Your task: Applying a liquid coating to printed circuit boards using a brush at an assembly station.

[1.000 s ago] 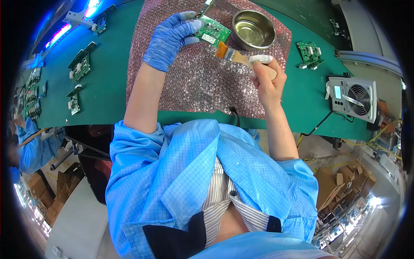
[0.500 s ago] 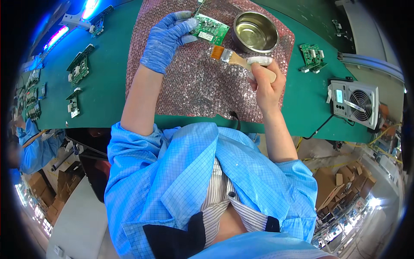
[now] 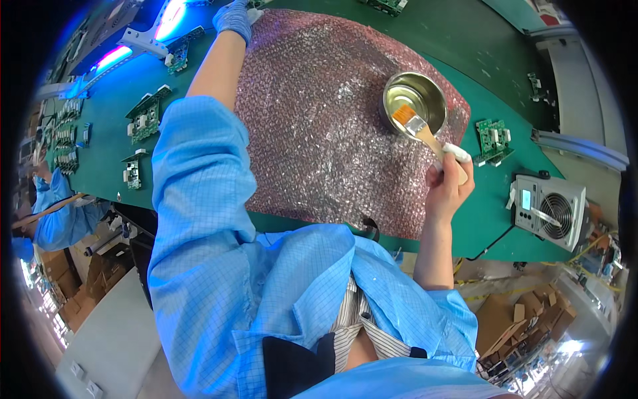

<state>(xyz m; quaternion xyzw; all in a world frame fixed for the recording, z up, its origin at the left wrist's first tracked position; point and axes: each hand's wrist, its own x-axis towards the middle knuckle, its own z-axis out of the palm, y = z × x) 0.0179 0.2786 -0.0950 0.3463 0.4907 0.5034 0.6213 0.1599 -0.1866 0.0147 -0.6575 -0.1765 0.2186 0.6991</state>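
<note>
1. Head view, change: the right hand [image 3: 446,188], bare and closed around the wooden handle of a small brush [image 3: 425,136], is now dipping the orange bristles into the round metal bowl [image 3: 415,101]. A second earlier the bristles were lying over the circuit board in front of the bowl; judged from this, the brush is being reloaded between passes.

2. Head view, change: the left hand [image 3: 232,13], in a blue glove, is reaching far up the bench to the top rim of the picture. It was resting on a green circuit board beside the bowl before; that board is no longer lying on the mat. Whether the fingers are clamped on anything cannot be told, since the rim is cutting them off.

3. Head view, edges: the bowl is sitting near the right corner of the pink bubble-wrap mat [image 3: 319,120], close to the mat's edge. Just beyond that edge a small green board [image 3: 493,139] is lying on the green bench [image 3: 113,133].

4. Head view, open room: the middle of the mat is lying bare between the two arms. A grey fan unit [image 3: 546,210] is standing right of the brush hand, near but apart.
</note>
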